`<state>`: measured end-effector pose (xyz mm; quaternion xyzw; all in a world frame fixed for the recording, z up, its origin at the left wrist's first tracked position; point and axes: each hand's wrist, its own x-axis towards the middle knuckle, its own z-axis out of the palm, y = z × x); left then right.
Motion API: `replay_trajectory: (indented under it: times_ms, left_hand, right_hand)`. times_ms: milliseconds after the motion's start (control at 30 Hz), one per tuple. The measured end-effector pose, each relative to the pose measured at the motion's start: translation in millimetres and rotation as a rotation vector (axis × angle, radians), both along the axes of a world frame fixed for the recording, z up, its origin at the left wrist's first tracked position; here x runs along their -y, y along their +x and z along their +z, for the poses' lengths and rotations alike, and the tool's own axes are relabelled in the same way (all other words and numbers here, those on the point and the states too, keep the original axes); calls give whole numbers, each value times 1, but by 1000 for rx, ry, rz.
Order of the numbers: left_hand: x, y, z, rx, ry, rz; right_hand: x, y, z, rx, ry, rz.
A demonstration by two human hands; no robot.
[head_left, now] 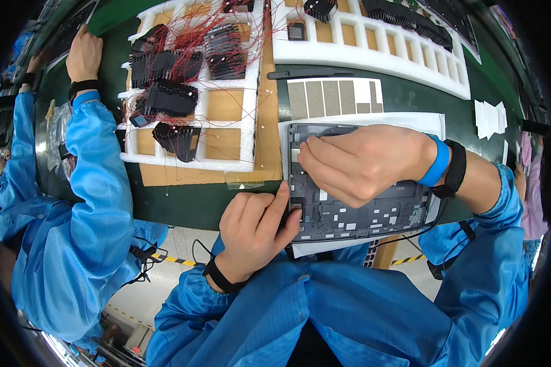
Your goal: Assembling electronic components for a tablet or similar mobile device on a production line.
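A dark tablet back housing (373,211) lies open side up on a white sheet (433,124), with many small grey and white pads on its inside. My left hand (249,229) grips the housing's left edge near its lower corner, with the thumb on the inside and the other fingers curled. Over the upper left part of the housing, my right hand (370,160) is closed in a pinch. Its fingertips are down near the left rim; whatever is between them is hidden. Just beyond the housing is a white backing sheet with grey adhesive strips (330,99).
Left of centre, a white foam tray (248,128) on cardboard holds black box-shaped parts (165,68) with tangled red wires. Another foam tray (373,64) sits at the far right, beyond a thin black bar (312,73). White papers (490,118) lie right. A co-worker's hand (84,56) works at left.
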<state>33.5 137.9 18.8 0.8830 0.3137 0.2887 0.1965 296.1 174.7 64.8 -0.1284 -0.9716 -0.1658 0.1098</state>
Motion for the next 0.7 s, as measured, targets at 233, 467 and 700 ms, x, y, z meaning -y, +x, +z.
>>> replay_trajectory:
  times_ms: [233,467,700]
  left_hand:
    - [0,0,-1,3,-14,-10]
    - [-14,-13,17,65,-277,-67]
    - [-14,-57,61,127,-904,122]
  right_hand:
    - [32,-15,0,-52,-218,-414]
    - [49,2,-1,-285,-454,-643]
    - [66,52,36,-264,-338,-971]
